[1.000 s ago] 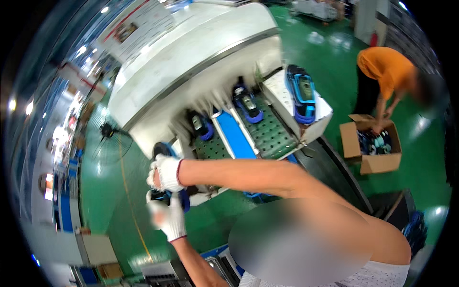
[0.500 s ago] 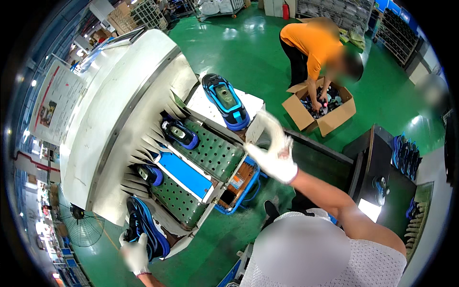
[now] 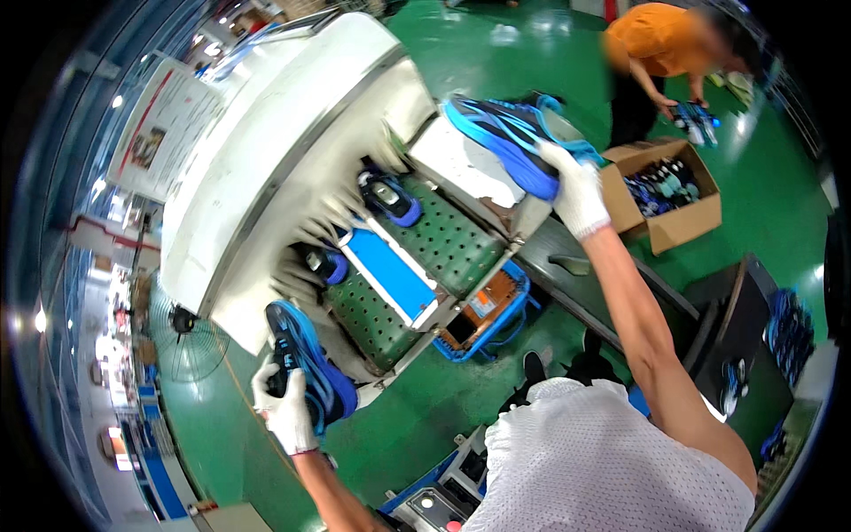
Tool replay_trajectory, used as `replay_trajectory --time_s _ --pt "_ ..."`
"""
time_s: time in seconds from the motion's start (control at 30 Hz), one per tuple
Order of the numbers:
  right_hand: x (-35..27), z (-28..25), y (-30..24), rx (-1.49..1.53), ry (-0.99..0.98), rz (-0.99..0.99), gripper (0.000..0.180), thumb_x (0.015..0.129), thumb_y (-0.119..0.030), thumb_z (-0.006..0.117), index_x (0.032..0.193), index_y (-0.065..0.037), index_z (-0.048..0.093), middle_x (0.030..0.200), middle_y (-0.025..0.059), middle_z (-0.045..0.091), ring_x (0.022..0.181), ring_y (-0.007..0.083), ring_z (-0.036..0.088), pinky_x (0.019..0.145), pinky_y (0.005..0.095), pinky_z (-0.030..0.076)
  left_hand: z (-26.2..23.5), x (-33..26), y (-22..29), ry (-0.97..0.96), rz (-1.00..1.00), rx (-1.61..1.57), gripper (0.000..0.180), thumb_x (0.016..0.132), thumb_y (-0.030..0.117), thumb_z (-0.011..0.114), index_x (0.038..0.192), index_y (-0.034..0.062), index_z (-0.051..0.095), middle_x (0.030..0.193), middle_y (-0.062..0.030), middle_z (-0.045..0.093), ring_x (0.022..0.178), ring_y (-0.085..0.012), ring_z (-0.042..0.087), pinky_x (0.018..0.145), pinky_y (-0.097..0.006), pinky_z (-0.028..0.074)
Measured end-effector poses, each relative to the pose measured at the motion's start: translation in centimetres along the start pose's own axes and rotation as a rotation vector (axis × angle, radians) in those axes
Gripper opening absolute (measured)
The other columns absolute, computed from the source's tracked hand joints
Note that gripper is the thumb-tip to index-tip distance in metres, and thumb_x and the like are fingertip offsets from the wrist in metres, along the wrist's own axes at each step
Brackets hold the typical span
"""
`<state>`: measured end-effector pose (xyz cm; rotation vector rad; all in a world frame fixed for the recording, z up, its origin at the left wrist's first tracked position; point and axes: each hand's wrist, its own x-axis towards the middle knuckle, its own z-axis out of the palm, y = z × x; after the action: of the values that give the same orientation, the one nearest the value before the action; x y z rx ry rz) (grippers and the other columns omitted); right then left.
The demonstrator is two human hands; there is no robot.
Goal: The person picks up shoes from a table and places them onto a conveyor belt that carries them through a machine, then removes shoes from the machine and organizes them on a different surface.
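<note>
My right hand [image 3: 574,188], in a white glove, is shut on a blue and black sports shoe [image 3: 510,133] and holds it up above the white table end of the machine. My left hand [image 3: 285,410], also gloved, grips a second blue and black shoe [image 3: 306,355] at the near end of the green perforated conveyor belt [image 3: 443,235]. Two more blue shoes [image 3: 388,197] [image 3: 326,263] ride on the belt under the strip curtain of the big white tunnel housing [image 3: 284,151].
A person in an orange shirt [image 3: 665,58] bends over an open cardboard box [image 3: 665,191] of shoes at the right. A blue panel [image 3: 390,275] splits the belt lanes. A blue crate [image 3: 486,310] sits under the machine. A floor fan [image 3: 188,341] stands on the left.
My right hand has reached the shoe on the white table end and lifted it. My left hand has kept its grip on the shoe at the belt's near end.
</note>
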<state>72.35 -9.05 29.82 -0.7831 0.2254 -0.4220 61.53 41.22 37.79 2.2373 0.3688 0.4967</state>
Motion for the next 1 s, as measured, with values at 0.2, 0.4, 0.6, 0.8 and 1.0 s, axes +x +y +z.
replay_trajectory --time_s 0.2,0.4,0.6,0.8,1.0 --pt "-12.4 -1.3 2.8 -0.033 0.166 0.236 0.031 0.090 -0.014 0.073 0.116 0.002 0.070 0.110 0.0097 0.071 0.098 0.0230 0.070 0.088 0.0416 0.059 5.3 -4.5 1.0 0.097 0.000 -0.260 0.037 0.083 0.004 0.078 0.116 -0.0002 0.062 0.125 -0.0123 0.066 0.106 -0.0182 0.062 0.096 -0.033 0.050" --pt "-14.3 0.3 7.7 -0.406 -0.207 -0.045 0.074 0.084 -0.017 0.082 0.148 0.001 0.049 0.139 0.0125 0.061 0.126 0.0208 0.059 0.109 0.0367 0.047 10.3 -4.1 -2.8 0.098 0.014 -0.096 0.041 0.077 0.006 0.083 0.112 -0.0010 0.063 0.132 -0.0210 0.064 0.117 -0.0273 0.062 0.106 -0.039 0.046" --pt "-10.3 -0.8 13.0 -1.037 -0.518 -0.684 0.066 0.085 -0.023 0.076 0.143 -0.002 0.053 0.144 0.0235 0.054 0.134 0.0436 0.052 0.114 0.0474 0.042 13.6 0.9 -2.8 0.055 0.122 -0.004 0.024 0.089 0.006 0.065 0.111 -0.0027 0.062 0.120 -0.0206 0.068 0.114 -0.0318 0.063 0.104 -0.042 0.046" --pt "-9.5 -0.7 13.6 -1.099 -0.459 -0.566 0.067 0.085 -0.030 0.074 0.143 -0.003 0.054 0.143 0.0239 0.055 0.137 0.0385 0.052 0.116 0.0449 0.040 14.6 2.8 -4.3 -0.052 0.180 0.005 0.026 0.090 0.002 0.062 0.115 -0.0057 0.065 0.112 -0.0167 0.068 0.106 -0.0274 0.063 0.101 -0.037 0.048" --pt "-9.6 -0.5 17.0 -1.028 -0.478 -0.428 0.096 0.083 -0.042 0.073 0.159 -0.004 0.029 0.158 0.0238 0.038 0.146 0.0411 0.039 0.121 0.0469 0.032 12.7 8.6 -11.4 0.011 0.577 0.297 0.036 0.095 0.040 0.062 0.118 0.0147 0.074 0.117 -0.0125 0.074 0.104 -0.0294 0.068 0.094 -0.039 0.051"
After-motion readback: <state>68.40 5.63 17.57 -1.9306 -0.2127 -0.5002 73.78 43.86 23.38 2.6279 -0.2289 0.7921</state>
